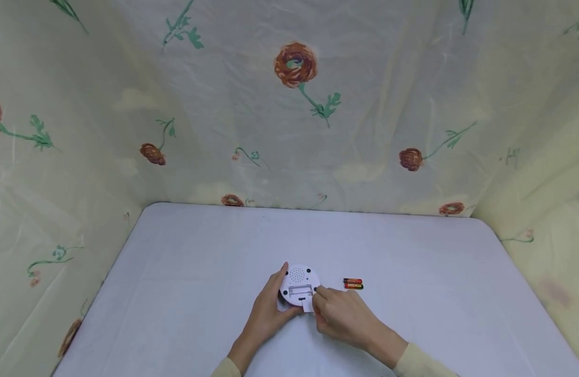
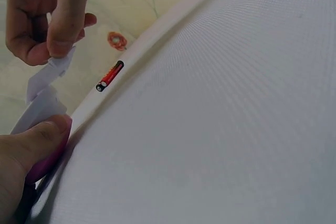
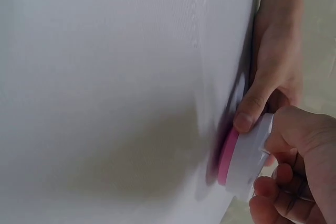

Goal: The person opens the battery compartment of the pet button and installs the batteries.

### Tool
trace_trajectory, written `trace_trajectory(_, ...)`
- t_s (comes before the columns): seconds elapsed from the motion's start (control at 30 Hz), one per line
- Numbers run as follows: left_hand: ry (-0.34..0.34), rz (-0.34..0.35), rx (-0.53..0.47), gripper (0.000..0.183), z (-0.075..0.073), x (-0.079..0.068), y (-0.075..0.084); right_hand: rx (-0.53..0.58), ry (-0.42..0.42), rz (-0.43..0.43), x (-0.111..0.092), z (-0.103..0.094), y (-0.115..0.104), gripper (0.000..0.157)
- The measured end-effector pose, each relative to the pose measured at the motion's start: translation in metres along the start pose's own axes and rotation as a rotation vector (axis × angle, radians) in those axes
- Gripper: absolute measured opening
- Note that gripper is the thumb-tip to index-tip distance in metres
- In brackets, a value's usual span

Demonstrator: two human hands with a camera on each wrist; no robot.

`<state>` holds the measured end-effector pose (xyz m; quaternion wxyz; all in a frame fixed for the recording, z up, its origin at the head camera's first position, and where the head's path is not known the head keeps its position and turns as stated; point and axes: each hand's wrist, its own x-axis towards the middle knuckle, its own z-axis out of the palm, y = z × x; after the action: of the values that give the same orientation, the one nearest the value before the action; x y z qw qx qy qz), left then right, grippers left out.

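Observation:
A round white device with a pink rim (image 1: 297, 276) lies back side up, showing speaker holes, dark feet and an uncovered battery slot. My left hand (image 1: 266, 310) grips it by the edge, thumb at the near side and fingers at the far left. Between thumb and fingers my right hand (image 1: 343, 317) pinches a small white battery cover (image 2: 46, 78) at the device's near right edge. In the right wrist view the device's pink rim (image 3: 227, 156) faces the table. To the right of the device lie two red-and-black batteries (image 1: 353, 284), side by side.
A white-covered table (image 1: 199, 262) with rounded corners spreads around the hands. Behind it and at both sides hangs a pale flower-printed curtain (image 1: 364, 104), close to the table's edges.

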<state>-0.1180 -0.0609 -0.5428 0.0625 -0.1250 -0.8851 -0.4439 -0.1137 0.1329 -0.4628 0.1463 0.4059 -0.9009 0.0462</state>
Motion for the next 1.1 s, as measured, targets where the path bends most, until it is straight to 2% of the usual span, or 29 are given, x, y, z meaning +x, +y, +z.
trace_trajectory(0.33,-0.006,-0.012,-0.011,0.105,0.001,-0.001,0.0,0.017,-0.01,0.081,-0.013,-0.001,-0.013,0.02)
trace_trajectory(0.6,0.009,-0.009,-0.006,0.103,-0.003,-0.001,-0.001,0.0,0.012,0.048,-0.022,0.005,-0.024,0.019)
trace_trajectory(0.77,0.018,-0.028,-0.004,0.102,-0.004,-0.001,0.0,0.028,-0.015,-0.006,-0.029,0.011,-0.033,0.019)
trace_trajectory(0.97,-0.007,-0.048,-0.007,0.103,-0.004,-0.002,0.003,0.077,-0.061,-0.001,-0.041,0.014,-0.041,0.018)
trace_trajectory(1.1,-0.011,-0.041,-0.008,0.103,-0.002,-0.001,0.004,0.121,-0.178,0.032,-0.045,0.009,-0.043,0.017)
